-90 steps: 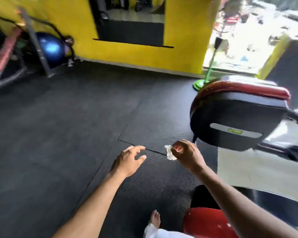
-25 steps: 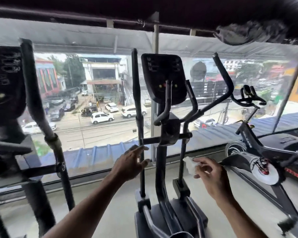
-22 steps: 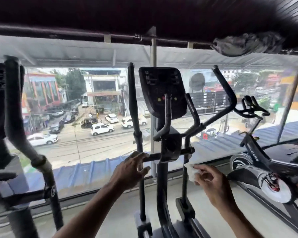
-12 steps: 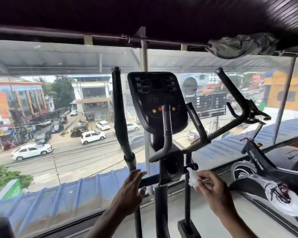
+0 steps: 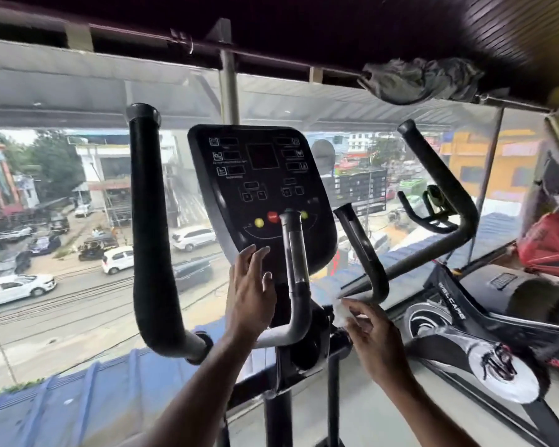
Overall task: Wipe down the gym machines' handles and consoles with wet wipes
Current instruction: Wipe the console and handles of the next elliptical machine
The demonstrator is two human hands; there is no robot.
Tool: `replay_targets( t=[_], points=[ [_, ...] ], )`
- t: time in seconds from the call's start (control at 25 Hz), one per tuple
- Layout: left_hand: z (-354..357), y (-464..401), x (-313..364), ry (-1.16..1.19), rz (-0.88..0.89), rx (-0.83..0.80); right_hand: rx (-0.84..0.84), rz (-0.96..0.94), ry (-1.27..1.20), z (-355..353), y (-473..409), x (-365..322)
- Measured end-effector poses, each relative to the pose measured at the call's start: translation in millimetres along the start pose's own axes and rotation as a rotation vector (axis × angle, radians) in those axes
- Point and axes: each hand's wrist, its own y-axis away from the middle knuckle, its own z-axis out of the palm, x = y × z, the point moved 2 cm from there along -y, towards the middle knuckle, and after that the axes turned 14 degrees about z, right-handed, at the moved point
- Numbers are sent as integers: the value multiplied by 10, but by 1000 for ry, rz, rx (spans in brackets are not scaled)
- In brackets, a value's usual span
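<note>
Both grips show at the near middle of the scene: the left hand (image 5: 250,295) is raised flat with its fingers straight and together, fingertips touching the lower edge of the black console (image 5: 262,188), while the right hand (image 5: 373,337) pinches a small crumpled white wet wipe (image 5: 339,309) between thumb and fingers. That wipe sits just beside the bend at the bottom of the short right inner handle (image 5: 362,253), close to the central post of the elliptical machine; whether it actually touches the handle cannot be told. The console faces the person, tilted back, with a dark screen in its upper middle and yellow and red buttons lower down. A short left inner handle (image 5: 294,259), black with a silver section, rises in front of the console just to the right of the left hand. A long black left swing handle (image 5: 149,221) stands upright to the left, and a long right swing handle (image 5: 439,175) angles up on the right. Farther right sits a black spin bike (image 5: 465,321) with a white-marked flywheel. Beyond the machines a large window (image 5: 62,188) looks over a street with parked cars, and a bundle of grey cloth (image 5: 423,79) lies on a rail at the top right.
</note>
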Motion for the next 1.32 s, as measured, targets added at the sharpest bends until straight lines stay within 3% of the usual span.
replay_targets(
  t=[0.24, 0.44, 0.6, 0.8, 1.16, 1.32],
  points=[
    [339, -1104, -185, -131, -317, 186, 47, -191, -12, 419, -1220, -358],
    [168, -2063, -587, -377, -284, 191, 6, -340, 50, 684, -2104, -948],
    [-257, -2613, -1183, -382, -463, 301, -53, -566, 249, 835, -2907, -1824],
    [-164, -2377, -1491, -280, -479, 178, -41, -712, 308, 1091, -3582, -2625],
    [-272, -2652, -1623, -243, -472, 327, -76, -779, 338, 1835, -4034, -2543],
    [-239, -2927, -1671, -333, -417, 233, -79, -859, 321, 2047, -4191, -2721]
  ],
)
